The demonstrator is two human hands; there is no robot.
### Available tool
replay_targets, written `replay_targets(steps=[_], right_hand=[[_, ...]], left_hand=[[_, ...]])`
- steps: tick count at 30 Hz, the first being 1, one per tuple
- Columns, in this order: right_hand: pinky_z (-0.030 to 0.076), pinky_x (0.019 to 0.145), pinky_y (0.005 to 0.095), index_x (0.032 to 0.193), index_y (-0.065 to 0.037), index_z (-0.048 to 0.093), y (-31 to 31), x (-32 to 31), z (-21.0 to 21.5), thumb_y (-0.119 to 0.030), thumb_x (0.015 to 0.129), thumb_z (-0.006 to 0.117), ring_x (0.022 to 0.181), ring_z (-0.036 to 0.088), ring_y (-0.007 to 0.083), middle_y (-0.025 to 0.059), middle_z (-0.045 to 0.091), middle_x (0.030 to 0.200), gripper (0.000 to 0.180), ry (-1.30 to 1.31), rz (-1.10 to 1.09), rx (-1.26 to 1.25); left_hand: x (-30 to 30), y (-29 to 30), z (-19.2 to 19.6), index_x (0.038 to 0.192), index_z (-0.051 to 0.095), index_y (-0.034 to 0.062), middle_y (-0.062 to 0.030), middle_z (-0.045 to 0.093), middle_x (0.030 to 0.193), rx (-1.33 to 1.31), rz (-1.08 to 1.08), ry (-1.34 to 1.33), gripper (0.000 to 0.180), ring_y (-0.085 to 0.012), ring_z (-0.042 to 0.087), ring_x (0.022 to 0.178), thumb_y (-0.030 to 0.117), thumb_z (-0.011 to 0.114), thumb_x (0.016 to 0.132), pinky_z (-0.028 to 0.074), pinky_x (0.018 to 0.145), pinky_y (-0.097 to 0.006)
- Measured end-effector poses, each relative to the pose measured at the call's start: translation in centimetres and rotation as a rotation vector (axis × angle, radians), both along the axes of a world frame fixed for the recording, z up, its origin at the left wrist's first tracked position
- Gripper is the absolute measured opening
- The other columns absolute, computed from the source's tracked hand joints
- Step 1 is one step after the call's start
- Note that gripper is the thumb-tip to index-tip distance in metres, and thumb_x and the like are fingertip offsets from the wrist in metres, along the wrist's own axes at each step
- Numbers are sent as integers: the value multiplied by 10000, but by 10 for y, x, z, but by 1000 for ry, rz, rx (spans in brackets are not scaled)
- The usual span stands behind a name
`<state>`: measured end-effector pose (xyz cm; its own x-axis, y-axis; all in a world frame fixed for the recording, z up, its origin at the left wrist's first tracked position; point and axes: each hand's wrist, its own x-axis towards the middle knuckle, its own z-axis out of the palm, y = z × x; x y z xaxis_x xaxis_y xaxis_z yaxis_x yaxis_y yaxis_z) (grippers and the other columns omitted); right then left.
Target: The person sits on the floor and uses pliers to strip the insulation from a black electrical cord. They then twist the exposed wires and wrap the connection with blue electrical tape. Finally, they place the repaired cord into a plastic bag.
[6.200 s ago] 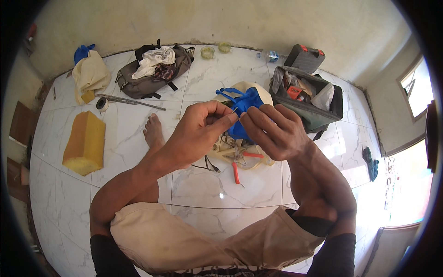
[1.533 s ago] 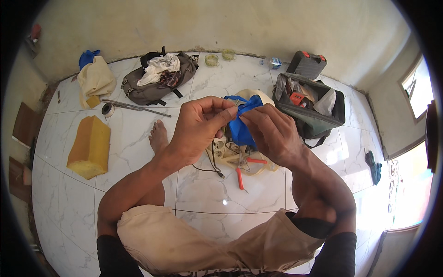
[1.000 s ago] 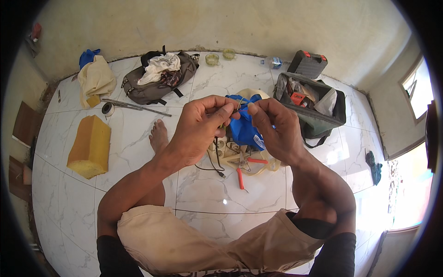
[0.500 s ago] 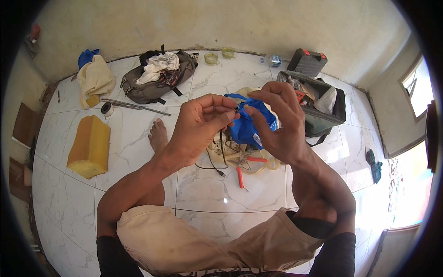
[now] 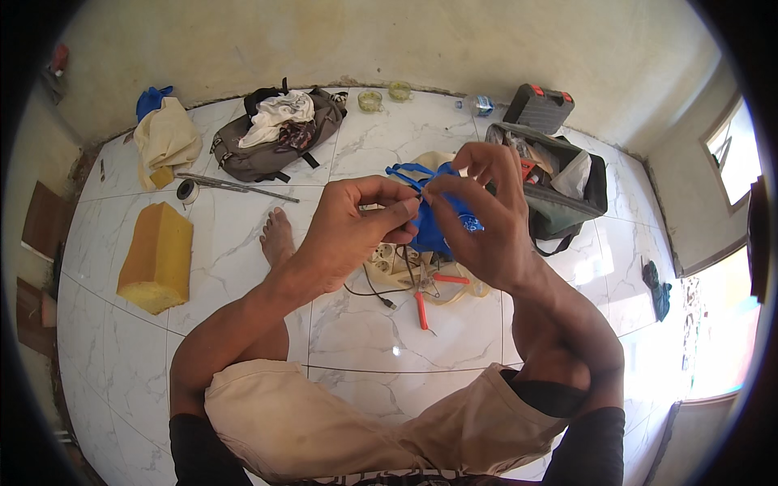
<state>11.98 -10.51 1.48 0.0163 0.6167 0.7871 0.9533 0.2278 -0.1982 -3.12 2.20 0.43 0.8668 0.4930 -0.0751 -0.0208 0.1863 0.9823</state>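
My left hand [image 5: 348, 231] is closed, pinching a black USB cable [image 5: 408, 259] near its upper end. The cable hangs below the fingers and loops to its plug [image 5: 389, 304] on the floor. At the held end, the thumb and forefinger of my right hand [image 5: 493, 227] meet in a pinch, its other fingers curled above. The fingertips mostly hide the tip of the cable. Behind my hands lies a blue bag [image 5: 429, 236]. Below it are pliers with red handles [image 5: 421, 311] and a beige extension socket [image 5: 382, 256] among pale cord.
A yellow foam block [image 5: 154, 257] stands at left, near a roll of tape [image 5: 187, 191] and metal rods [image 5: 243, 187]. Farther back are a grey backpack [image 5: 243, 158], glass cups [image 5: 370, 102] and a bottle [image 5: 480, 106]. An open tool bag [image 5: 559, 202] and black case [image 5: 539, 109] sit at right.
My right hand has come down and left, its fingertips now meeting at the cable end. My left hand has shifted slightly right with the cable.
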Motion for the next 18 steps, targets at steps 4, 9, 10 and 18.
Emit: replay_targets(steps=[4,9,10,18], right_hand=[[424,698,371,932,-59,657,1,3,-8,-71,670,749,847,537,242,68,540,957,278,-231,38,86],[400,666,354,948,-27,651,0,2,-10,-104,576,728,807,567,225,50,561,922,388,-442,45,154],[396,661,353,952,-26,651,0,2,-11,-108,565,721,806,570,225,51,562,924,401,-463,41,159],[398,648,358,926,-47,660,4,1,-14,-35,614,757,738,539,217,46,564,888,327,-218,87,154]], left_hand=[[1,-1,-2,1072,642,-31,-72,672,954,-10,11,-60,190,-128,674,837,104,656,940,592,770,-260],[1,-4,-2,1111,620,-47,-94,657,1033,-23,35,-131,206,-146,677,879,94,617,962,601,812,-285],[1,-4,-3,1111,621,-48,-97,655,1041,-39,35,-145,204,-148,678,889,93,612,964,601,816,-289],[0,-3,2,1113,631,-56,-118,661,1052,-17,41,-238,214,-168,687,911,98,609,965,604,836,-319]])
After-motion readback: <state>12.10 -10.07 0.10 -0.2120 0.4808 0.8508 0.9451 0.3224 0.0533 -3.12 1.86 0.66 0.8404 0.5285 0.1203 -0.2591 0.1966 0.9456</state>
